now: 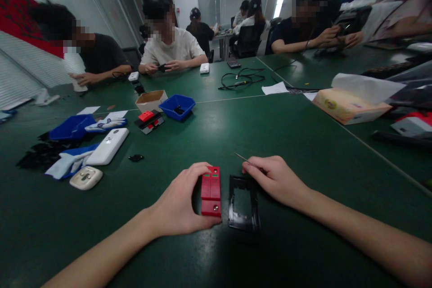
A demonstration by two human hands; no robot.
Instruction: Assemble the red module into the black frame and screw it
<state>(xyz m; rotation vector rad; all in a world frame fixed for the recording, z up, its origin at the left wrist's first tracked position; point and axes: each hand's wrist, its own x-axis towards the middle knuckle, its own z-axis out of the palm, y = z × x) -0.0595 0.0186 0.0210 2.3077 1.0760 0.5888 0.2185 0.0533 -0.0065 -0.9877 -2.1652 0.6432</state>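
Observation:
A red rectangular block (pixel 211 191) with small green parts and screws at its ends is on the green table, gripped at both ends between the thumb and fingers of my left hand (pixel 178 202). Just right of it lies a black rectangular frame (pixel 243 204) with an open middle, touched by neither palm. Past the frame's upper right corner, my right hand (pixel 273 175) is closed around a thin metal rod (pixel 241 157) that points up and left. The rod's rear end is hidden in the fingers.
A blue tray (pixel 177 107), an open cardboard box (pixel 151 99) and a red-black part (pixel 149 120) stand ahead. Left are a white power bank (pixel 108 146), gloves and a small black piece (pixel 136 158). A tissue pack (pixel 351 104) lies right. Several people sit beyond.

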